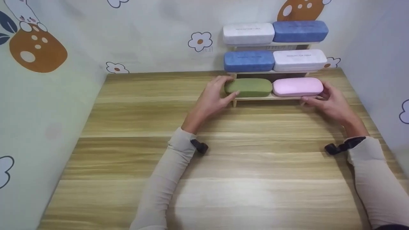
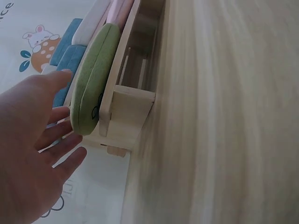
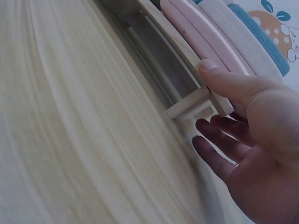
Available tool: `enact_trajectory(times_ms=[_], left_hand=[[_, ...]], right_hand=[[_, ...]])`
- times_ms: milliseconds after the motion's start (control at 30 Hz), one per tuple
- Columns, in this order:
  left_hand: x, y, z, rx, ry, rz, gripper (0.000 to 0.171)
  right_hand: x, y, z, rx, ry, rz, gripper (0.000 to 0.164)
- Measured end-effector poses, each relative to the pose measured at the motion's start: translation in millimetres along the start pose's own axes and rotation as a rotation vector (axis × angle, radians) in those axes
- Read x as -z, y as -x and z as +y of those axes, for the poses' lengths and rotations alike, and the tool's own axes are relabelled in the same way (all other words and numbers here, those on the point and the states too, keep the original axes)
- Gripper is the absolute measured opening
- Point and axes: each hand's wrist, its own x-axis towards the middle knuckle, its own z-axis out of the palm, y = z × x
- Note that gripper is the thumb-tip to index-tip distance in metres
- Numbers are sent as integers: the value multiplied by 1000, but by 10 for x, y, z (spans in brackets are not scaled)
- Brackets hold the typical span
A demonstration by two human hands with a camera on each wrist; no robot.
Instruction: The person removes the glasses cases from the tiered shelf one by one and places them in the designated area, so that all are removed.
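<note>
In the head view, the green case (image 1: 249,88) lies immediately right of the left grip (image 1: 214,92), its long axis running left to right along the lowest tier of the wooden rack (image 1: 262,98). The left grip straddles its outer end, thumb at the front and fingers towards the back. The pink case (image 1: 297,87) continues the same line, end to end with the green one, and its outer end sits by the right grip (image 1: 334,102), which is the nearer to it. Each case thus has a neighbour on its inner side. Just above and behind, the middle tier's blue case (image 1: 249,61) and white case (image 1: 300,60) seem to leave little headroom; another white and blue pair tops the rack. The bench (image 1: 143,153) spreads in front.

From the left wrist, the fingers are spread and relaxed, apart from the thumb, around the green case's near end; they are not wrapped round it, though whether a fingertip touches is hard to tell.

From the right wrist, the thumb lies at the tier's front edge beside the pink case, the other fingers loosely bent past the rack's end, with a clear gap between and no firm hold visible
</note>
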Motion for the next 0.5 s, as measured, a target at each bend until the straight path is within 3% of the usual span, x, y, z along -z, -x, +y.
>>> enact_trajectory(times_ms=[200,500], left_hand=[[-97,0,-11,58,33,-29,63],[-171,-5,-49,115,84,-48,73]], right_hand=[[30,4,39,-26,-52,-31,68],[24,-7,92,-69,-56,-8,80]])
